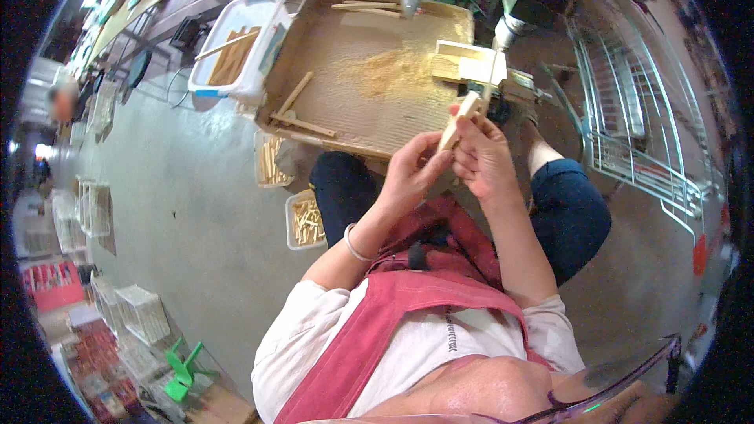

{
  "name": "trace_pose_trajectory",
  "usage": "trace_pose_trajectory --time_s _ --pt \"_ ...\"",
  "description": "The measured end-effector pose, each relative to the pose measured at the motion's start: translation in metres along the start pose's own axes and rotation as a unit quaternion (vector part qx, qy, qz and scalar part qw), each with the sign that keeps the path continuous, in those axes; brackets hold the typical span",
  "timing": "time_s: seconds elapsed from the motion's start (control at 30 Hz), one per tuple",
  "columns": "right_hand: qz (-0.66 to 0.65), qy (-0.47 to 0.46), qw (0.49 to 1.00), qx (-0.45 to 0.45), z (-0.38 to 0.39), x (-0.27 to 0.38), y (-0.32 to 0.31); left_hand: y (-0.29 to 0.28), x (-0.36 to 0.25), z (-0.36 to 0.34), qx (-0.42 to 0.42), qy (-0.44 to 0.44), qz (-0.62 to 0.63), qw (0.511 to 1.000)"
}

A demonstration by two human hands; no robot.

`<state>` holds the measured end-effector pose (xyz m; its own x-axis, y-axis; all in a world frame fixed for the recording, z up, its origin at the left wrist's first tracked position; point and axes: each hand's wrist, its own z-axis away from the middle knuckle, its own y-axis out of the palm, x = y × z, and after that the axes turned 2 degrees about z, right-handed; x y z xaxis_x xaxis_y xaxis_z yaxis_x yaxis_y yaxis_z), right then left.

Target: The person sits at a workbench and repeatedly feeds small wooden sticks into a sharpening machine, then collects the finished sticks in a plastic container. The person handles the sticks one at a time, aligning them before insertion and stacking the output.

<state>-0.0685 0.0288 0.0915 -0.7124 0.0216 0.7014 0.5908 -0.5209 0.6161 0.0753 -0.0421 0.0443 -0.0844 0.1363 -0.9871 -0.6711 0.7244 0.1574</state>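
Note:
A short pale wooden block (459, 127) is held up at a tilt between my two hands, in front of a drill press. My left hand (418, 166) grips its lower end, the thumb along its side. My right hand (484, 159) is closed around its upper part, with the fingertips near the top. Just beyond the block stands a light wooden fixture (473, 63) on the machine's table. Above and beside it is the metal chuck (509, 30), with a thin bit pointing down close to my right fingers. Any hole in the block is too small to make out surely.
A cardboard tray (369, 122) with sawdust and several sticks lies ahead. At its left stands a white plastic bin (271, 4) with wood strips. Small tubs (292, 237) of wooden pieces sit on the floor. A wire rack (628, 141) stands at the right.

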Motion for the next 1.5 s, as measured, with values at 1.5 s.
trace_pose_trajectory --time_s 1.5 --pt "0.428 -0.232 0.850 -0.200 -0.040 -0.007 -0.084 -0.055 0.001 -0.183 0.093 -0.113 -0.202 0.968"
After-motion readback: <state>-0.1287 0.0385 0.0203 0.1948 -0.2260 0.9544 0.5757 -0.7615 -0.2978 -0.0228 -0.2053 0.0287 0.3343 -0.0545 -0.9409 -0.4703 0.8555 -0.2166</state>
